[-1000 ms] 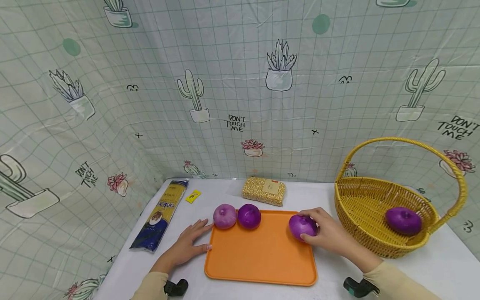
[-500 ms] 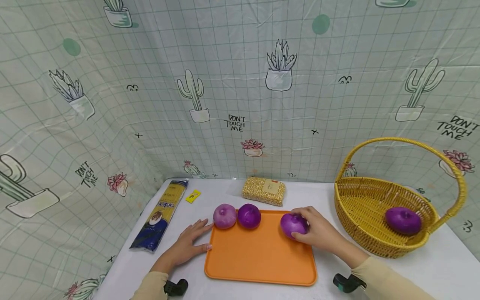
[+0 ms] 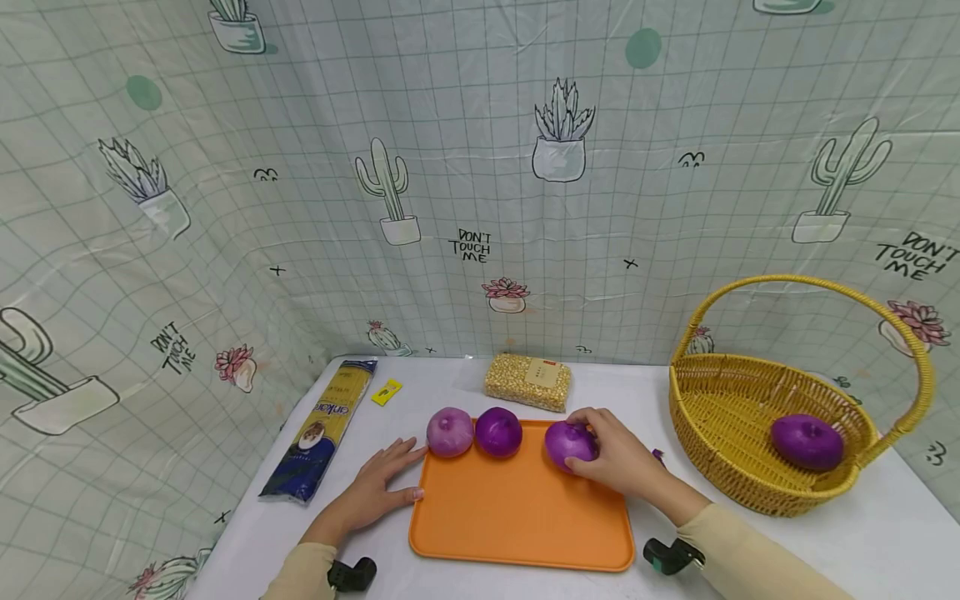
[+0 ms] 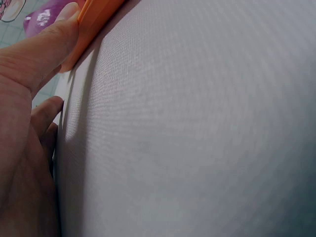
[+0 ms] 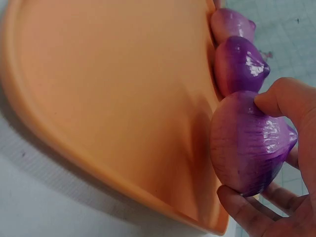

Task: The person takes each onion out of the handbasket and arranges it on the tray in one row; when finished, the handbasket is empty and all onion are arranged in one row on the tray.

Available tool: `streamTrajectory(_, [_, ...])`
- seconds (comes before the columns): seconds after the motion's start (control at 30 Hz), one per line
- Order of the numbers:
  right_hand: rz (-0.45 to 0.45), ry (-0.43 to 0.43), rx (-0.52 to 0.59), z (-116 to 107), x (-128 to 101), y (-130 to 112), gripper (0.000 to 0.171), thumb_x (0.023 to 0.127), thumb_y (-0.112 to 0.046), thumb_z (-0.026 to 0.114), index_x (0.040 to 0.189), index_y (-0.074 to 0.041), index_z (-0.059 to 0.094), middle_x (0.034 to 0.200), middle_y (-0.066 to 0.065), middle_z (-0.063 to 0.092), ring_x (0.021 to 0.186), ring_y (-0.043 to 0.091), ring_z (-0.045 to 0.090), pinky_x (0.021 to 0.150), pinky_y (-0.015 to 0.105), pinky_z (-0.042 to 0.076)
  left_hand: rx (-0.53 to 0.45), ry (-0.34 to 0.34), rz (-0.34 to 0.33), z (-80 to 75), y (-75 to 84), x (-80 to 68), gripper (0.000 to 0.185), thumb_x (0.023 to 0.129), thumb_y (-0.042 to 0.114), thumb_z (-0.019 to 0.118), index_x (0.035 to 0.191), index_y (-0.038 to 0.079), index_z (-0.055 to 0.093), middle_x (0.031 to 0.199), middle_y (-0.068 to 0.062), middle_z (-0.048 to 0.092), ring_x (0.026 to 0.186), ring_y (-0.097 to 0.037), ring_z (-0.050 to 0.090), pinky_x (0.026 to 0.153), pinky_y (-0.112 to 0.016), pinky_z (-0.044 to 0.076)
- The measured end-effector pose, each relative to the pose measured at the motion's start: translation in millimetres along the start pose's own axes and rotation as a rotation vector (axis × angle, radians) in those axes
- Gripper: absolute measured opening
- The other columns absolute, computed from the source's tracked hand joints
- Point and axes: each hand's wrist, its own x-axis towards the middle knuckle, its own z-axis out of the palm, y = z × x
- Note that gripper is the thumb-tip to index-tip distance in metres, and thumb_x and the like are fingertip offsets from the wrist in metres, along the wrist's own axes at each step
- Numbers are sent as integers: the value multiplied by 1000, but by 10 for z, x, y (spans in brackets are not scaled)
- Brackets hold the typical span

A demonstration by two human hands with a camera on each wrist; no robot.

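Note:
My right hand [image 3: 618, 454] grips a purple onion [image 3: 568, 446] over the back right part of the orange tray [image 3: 517, 517]. In the right wrist view, thumb and fingers curl round the sides of that onion [image 5: 249, 145]. Two more onions sit side by side at the tray's back left: a pale violet one [image 3: 450, 432] at the corner and a darker purple one [image 3: 498, 432] beside it. My left hand [image 3: 375, 489] lies with fingers spread at the tray's left edge, its thumb touching the rim, as the left wrist view also shows.
A yellow wicker basket [image 3: 712, 450] with a tall handle stands at the right, a purple onion [image 3: 807, 442] inside. Behind the tray lies a bag of corn kernels [image 3: 527, 382]. On the left are a blue and yellow pasta packet [image 3: 318, 433] and a small yellow packet [image 3: 386, 392].
My right hand has carried its onion leftward across the tray, closer to the two other onions. A small purple bit now shows on the table beside the right wrist. The left hand stays put.

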Motion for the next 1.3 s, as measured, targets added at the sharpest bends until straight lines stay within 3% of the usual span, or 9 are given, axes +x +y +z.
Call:
streamTrajectory(0.73, [26, -15, 63, 175, 260, -52, 53, 83, -27, 86, 124, -9, 58, 118, 11, 57, 105, 26, 60, 92, 45, 56, 1, -19, -13, -14, -13, 16, 71, 94, 43, 71, 154, 13, 47, 164, -17, 31, 154, -43, 14, 122, -64, 2])
streamTrajectory(1.3, [13, -7, 71, 233, 315, -86, 55, 84, -24, 84, 128, -6, 57, 119, 11, 57, 104, 24, 61, 92, 43, 56, -1, -20, -12, -26, 7, -1, 71, 93, 42, 72, 153, 13, 48, 164, -18, 31, 153, -44, 14, 122, -64, 2])
